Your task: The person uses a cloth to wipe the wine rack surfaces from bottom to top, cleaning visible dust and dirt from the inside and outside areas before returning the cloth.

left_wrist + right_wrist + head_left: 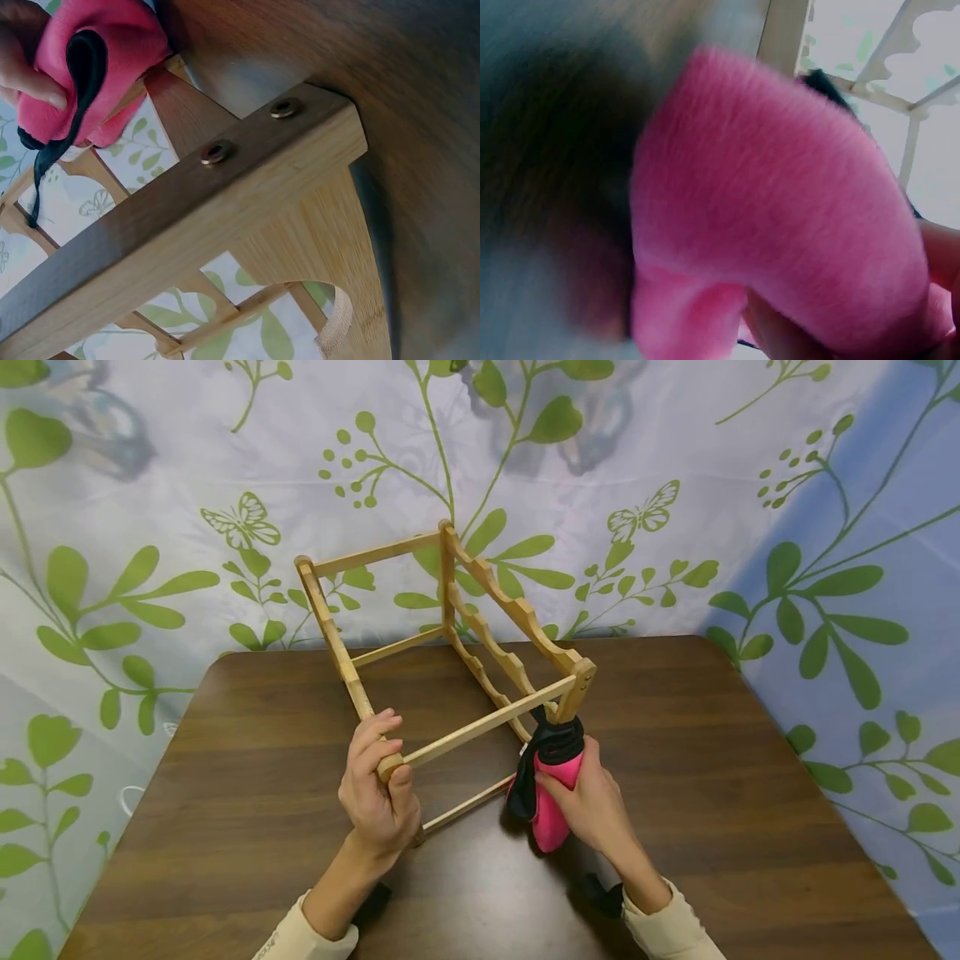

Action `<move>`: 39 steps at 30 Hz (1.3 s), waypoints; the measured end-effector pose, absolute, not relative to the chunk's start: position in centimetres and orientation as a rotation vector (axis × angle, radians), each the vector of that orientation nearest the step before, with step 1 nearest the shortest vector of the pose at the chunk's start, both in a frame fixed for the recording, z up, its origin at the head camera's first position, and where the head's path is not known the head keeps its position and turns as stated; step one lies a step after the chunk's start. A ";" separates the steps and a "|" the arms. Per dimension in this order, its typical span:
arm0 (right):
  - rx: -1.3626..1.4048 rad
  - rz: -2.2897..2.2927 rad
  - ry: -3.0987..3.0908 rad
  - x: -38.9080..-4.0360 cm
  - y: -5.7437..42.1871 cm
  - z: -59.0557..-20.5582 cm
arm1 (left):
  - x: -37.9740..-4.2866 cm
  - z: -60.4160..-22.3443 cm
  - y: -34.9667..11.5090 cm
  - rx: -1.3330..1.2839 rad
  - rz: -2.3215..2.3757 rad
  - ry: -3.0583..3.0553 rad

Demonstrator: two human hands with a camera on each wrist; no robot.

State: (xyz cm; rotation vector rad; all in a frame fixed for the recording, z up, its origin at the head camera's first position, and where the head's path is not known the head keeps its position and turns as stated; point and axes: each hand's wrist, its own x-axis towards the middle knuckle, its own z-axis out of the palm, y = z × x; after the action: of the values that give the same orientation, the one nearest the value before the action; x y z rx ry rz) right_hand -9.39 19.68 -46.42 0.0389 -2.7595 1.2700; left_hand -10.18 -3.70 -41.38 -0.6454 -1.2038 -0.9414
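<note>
A light wooden rack point(487, 721) with scalloped crossbars is held tilted over the table. My left hand point(377, 789) grips its near left corner, thumb and fingers around the wood. On the right, my right hand point(596, 795) holds a pink fuzzy cloth point(553, 802) with black edging, wrapped around the rack's near right post. Black fabric point(562, 741) is bunched on that post just below the corner. The left wrist view shows a rack bar point(187, 210) with two metal bolt heads. Close up in the right wrist view, the pink cloth point(772, 187) covers most of my fingers.
The dark brown wooden tabletop point(712, 760) lies under the rack. Behind it hangs a pale curtain point(300, 435) printed with green leaves and butterflies. Black wrist-worn pieces point(602, 893) sit by the cream sleeves point(667, 927).
</note>
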 end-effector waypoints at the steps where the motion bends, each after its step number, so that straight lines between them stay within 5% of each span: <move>1: 0.055 1.247 -2.766 -9.1 19.5 -46.3 | -10.2 -41.3 -3.7 -0.648 -0.944 -1.200; 20: 1.383 0.652 -2.758 -8.5 11.3 -47.7 | -10.4 -41.9 -5.2 -0.723 -1.011 -1.221; 39: 1.316 0.345 -2.762 -8.3 10.1 -49.5 | -10.8 -41.4 -5.7 -0.795 -1.091 -1.162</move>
State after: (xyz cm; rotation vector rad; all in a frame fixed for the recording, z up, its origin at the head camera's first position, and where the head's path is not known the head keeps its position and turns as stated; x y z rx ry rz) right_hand -8.29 10.15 -49.46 1.3161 -2.7625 0.3450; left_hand -10.84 -5.66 -41.44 -0.7955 -1.1624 -1.0908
